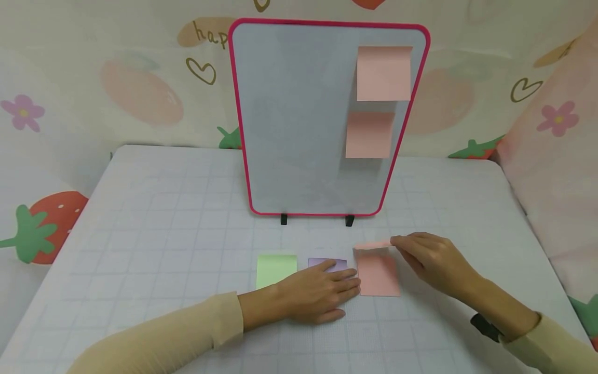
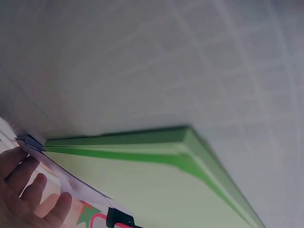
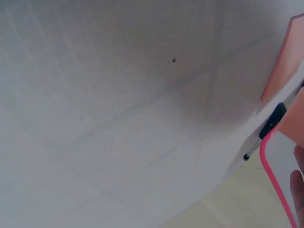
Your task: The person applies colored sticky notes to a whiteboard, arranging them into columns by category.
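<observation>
My right hand (image 1: 434, 259) pinches a pink sticky note (image 1: 372, 245) at its right end, just above the far edge of a pink sticky-note pad (image 1: 379, 278). In the right wrist view the held note (image 3: 293, 118) shows beside the fingertips (image 3: 297, 190). My left hand (image 1: 317, 293) lies flat with straight, spread fingers over a purple sticky-note pad (image 1: 322, 261), mostly hiding it. Its fingertips reach the left edge of the pink pad. Left of the purple pad lies a green sticky-note pad (image 1: 275, 269), partly behind the left wrist; it looms close in the left wrist view.
A whiteboard (image 1: 299, 114) with a pink-red frame stands upright behind the pads on small black feet (image 1: 349, 221). Two pink notes hang on its right side, an upper note (image 1: 384, 74) and a lower note (image 1: 369, 136). A grid-patterned cloth (image 1: 163, 249) covers the table.
</observation>
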The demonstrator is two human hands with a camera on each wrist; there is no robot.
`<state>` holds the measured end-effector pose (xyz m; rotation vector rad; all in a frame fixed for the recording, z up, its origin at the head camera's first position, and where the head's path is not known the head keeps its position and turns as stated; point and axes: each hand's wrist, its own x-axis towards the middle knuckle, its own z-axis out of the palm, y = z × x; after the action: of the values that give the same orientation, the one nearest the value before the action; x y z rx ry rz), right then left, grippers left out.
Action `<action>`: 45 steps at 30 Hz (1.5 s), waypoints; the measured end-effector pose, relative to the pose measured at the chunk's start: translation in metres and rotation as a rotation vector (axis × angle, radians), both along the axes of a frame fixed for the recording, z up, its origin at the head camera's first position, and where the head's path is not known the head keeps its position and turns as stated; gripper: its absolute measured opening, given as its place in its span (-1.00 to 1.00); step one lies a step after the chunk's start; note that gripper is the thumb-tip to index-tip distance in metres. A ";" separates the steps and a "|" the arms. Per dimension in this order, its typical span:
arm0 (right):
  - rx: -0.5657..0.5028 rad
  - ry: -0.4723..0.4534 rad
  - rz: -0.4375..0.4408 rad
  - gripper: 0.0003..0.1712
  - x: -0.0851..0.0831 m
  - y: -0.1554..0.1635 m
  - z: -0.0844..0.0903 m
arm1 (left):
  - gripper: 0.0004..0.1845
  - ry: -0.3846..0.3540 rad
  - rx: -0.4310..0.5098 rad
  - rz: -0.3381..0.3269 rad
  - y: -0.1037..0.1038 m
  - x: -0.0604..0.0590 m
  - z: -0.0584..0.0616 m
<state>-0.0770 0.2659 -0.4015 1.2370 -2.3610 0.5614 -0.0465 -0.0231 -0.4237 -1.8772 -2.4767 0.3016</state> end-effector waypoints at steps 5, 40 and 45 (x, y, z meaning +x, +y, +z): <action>-0.011 0.064 0.009 -0.48 -0.007 -0.005 0.003 | -0.40 -0.002 0.001 0.002 0.001 0.000 -0.001; -0.270 0.629 -0.101 -0.82 -0.058 -0.062 0.024 | -0.40 -0.002 0.005 0.013 0.000 0.002 -0.001; -0.241 0.630 -0.131 -0.82 -0.062 -0.062 0.019 | -0.40 -0.003 0.005 0.011 0.000 0.002 -0.002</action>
<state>-0.1392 0.2040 -0.3823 0.9613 -1.7699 0.3337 -0.0447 -0.0234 -0.4256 -1.8646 -2.4879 0.2926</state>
